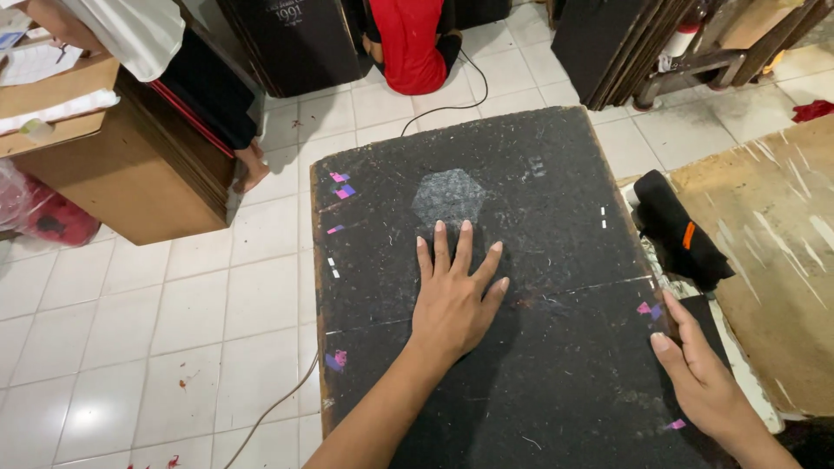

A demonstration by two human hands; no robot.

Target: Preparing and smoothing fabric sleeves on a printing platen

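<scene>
Currently the left hand [452, 300] lies flat, fingers spread, palm down on the black carpet-covered panel [512, 208] — pressing near the panel's middle, just below a pale hexagonal patch [447, 196]. It grasps nothing. The right hand [699, 373] curls over the panel's right edge, thumb on top, fingers wrapped round the side — gripping the edge.

The panel sits over a white tiled floor [130, 330]; what carries it is hidden underneath. Its far edge points at a person in red [408, 43] crouched by dark boxes.

Progress, as far as it shows:
- Carpet covers the whole visible face, wrinkle-free, and reaches the left and right edges.
- A faint seam line [486, 304] crosses the face from left edge to right edge, passing under the left hand.
- Small pink-and-blue tape bits [341, 184] and white marks [333, 267] sit along the left edge; more by the right edge [648, 308]. They look like alignment marks, all in place.
- Lint and light scratches are scattered over the face.

My read: covering laid, smoothing or edge seating under way. I cannot tell whether the edges are fixed.

A folded black cloth with an orange tab [678, 230] lies just beside the right edge, on a scuffed brown board [764, 260]. A thin cable [269, 408] runs over the floor by the near left corner.
</scene>
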